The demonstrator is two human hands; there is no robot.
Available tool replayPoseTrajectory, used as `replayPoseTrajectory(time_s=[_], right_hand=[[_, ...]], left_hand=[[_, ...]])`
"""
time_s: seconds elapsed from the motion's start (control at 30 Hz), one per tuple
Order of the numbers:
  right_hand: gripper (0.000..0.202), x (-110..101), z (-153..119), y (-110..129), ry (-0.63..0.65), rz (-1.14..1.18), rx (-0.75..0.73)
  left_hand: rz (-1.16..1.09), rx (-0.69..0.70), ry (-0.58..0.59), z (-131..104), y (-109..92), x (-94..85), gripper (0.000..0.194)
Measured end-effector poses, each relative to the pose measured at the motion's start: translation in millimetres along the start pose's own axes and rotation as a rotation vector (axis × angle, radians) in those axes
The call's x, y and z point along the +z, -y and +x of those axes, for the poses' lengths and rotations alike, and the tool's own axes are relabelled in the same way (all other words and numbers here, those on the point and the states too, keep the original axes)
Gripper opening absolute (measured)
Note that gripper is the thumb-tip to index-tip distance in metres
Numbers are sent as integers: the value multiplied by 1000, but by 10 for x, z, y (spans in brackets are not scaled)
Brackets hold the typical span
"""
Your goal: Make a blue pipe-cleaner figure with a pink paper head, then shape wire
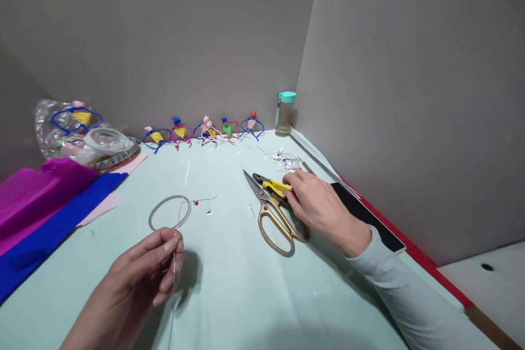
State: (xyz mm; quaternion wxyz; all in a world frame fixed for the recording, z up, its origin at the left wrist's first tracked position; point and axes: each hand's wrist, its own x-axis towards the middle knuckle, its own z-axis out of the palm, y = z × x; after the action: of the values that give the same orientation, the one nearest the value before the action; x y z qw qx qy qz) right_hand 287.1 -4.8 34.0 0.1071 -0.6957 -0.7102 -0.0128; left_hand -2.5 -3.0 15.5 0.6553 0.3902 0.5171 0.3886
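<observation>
A thin wire [174, 273] is pinched between the thumb and fingers of my left hand [143, 268], its ends running up and down from the fingertips. Just beyond that hand, a grey ring of coiled wire [152, 211] lies on the table. My right hand [318, 202] is closed on the yellow-handled pliers [274, 188], which lie partly under its fingers. Beside and partly beneath the pliers are gold-handled scissors [262, 229], blades pointing away to the left.
Small wrapped-wire figures [180, 131] stand along the back wall. Nearby are a teal-lidded bottle [285, 115], a pile of scraps [285, 161] and a black tablet-like panel [369, 216]. Purple [45, 191] and blue sheets [53, 235], rolls of tape [107, 142] and a plastic bag [47, 126] occupy the left.
</observation>
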Motion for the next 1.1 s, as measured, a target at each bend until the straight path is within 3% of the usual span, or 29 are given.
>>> replayPoseTrajectory(time_s=[0.27, 0.5, 0.6, 0.77, 0.93, 1.1], right_hand=[[17, 45, 11, -44, 153, -32, 22], [20, 94, 26, -135, 209, 29, 19], [30, 174, 61, -92, 186, 51, 45], [45, 281, 103, -87, 157, 120, 40], [47, 396, 94, -241, 114, 243, 11], [50, 416, 44, -337, 31, 394, 44]], left_hand=[[10, 19, -87, 8, -178, 48, 42], [69, 153, 36, 68, -505, 128, 29], [85, 223, 151, 106, -663, 272, 23], [124, 280, 245, 102, -864, 450, 21], [209, 372, 290, 32, -986, 488, 24], [224, 384, 260, 21, -1007, 440, 21]])
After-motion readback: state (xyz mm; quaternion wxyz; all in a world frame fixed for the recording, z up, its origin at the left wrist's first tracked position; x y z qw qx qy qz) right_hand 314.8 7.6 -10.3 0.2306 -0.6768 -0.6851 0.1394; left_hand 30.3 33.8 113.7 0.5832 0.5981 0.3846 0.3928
